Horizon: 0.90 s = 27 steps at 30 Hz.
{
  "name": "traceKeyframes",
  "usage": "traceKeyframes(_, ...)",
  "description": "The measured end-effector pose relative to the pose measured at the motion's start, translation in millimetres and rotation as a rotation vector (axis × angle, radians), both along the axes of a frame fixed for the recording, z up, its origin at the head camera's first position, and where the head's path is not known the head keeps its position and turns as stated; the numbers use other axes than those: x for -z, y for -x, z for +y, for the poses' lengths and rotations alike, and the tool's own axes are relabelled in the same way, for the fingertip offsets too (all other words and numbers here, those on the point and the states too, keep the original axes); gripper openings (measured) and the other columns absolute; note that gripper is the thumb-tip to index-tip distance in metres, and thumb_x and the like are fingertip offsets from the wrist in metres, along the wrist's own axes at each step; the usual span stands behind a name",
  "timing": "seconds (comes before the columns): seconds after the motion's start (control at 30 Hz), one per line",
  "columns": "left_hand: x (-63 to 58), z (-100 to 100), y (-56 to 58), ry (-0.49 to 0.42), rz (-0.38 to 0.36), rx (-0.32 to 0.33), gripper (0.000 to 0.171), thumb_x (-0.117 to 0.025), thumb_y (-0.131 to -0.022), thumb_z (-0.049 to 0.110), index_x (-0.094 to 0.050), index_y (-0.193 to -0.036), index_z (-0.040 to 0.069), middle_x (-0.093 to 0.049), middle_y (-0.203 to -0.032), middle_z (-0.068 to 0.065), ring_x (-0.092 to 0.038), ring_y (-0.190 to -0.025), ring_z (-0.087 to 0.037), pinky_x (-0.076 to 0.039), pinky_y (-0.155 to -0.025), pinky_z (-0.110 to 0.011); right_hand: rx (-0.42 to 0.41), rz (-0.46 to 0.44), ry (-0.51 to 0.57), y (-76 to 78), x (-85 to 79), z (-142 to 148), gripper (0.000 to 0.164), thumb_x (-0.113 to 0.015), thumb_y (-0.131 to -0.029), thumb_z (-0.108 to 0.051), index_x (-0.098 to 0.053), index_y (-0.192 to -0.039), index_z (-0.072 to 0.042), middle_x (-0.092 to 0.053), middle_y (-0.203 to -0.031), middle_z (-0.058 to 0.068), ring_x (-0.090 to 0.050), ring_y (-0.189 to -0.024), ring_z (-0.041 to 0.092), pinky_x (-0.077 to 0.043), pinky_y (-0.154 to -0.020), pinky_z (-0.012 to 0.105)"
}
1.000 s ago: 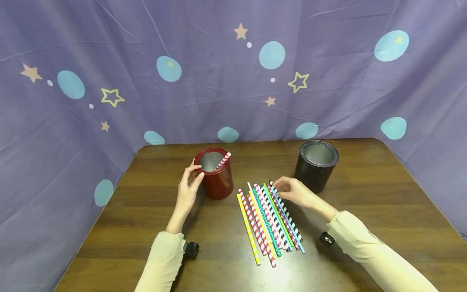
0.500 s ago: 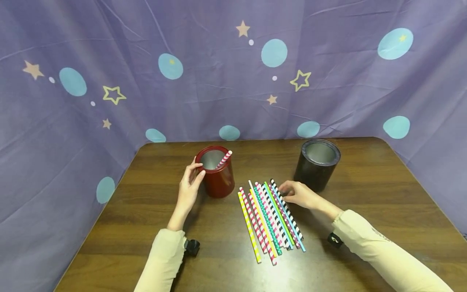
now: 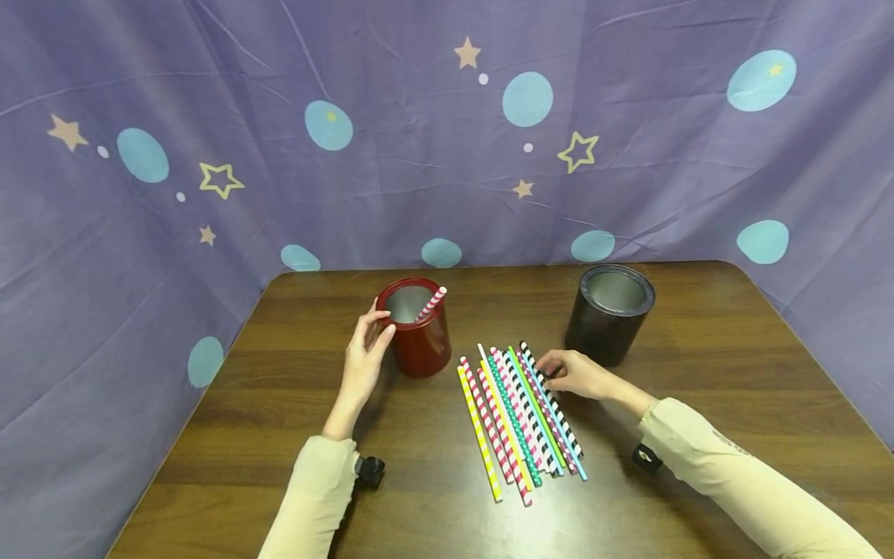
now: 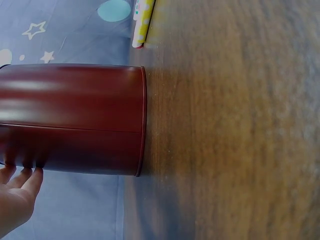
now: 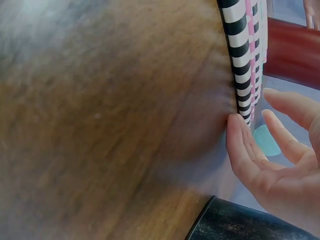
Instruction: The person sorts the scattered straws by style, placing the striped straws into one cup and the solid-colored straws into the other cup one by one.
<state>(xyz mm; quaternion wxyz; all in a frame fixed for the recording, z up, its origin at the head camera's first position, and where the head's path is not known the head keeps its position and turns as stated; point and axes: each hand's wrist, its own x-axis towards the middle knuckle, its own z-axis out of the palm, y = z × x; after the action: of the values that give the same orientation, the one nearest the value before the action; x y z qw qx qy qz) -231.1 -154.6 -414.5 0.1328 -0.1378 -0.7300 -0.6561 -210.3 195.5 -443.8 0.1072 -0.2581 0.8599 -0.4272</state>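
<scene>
In the head view, my left hand [image 3: 363,357] touches the near left rim of a red can [image 3: 422,351], its thumb near the front. One red-and-white striped paper straw [image 3: 431,303] leans inside this can. The left wrist view has fairly straight fingers [image 4: 31,183] against the can's side. My right hand [image 3: 578,376] is at the right edge of a row of patterned paper straws [image 3: 515,415]. There, its fingertips are right beside a black-and-white striped straw [image 5: 241,60], thumb apart from the fingers.
A black can [image 3: 604,326] stands upright behind my right hand, its open top facing up. All this is on a brown wooden table [image 3: 279,373]. Behind the table hangs a purple curtain [image 3: 391,210] with stars and blue ovals.
My right hand has shifted slightly right and down along the black-and-white straw, off the tops of the straws. My left hand stays at the red can. The view has tilted slightly.
</scene>
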Motion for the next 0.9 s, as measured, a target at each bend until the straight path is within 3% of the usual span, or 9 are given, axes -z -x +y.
traceKeyframes(0.33,-0.4,0.2,-0.1,-0.013,0.005,0.011,0.031,-0.053,-0.089,0.01,-0.046,-0.115,-0.005,-0.03,-0.142,-0.007,-0.029,-0.128,-0.016,-0.026,-0.106,-0.028,-0.026,-0.045,0.027,1.9,5.0,0.9,0.027,-0.063,-0.077,0.0,-0.055,-0.102,0.008,-0.055,-0.085,0.017,-0.053,-0.067,0.014,-0.045,-0.052,0.021)
traceKeyframes(0.9,-0.3,-0.1,0.8,-0.005,-0.022,0.012,0.032,-0.05,-0.089,0.006,-0.045,-0.117,-0.007,-0.027,-0.143,-0.009,-0.027,-0.129,-0.02,-0.024,-0.106,-0.028,-0.011,0.024,0.0,2.1,11.7,0.4,0.026,-0.066,-0.074,0.001,-0.058,-0.097,0.008,-0.053,-0.074,0.009,-0.048,-0.062,0.008,-0.042,-0.053,0.018)
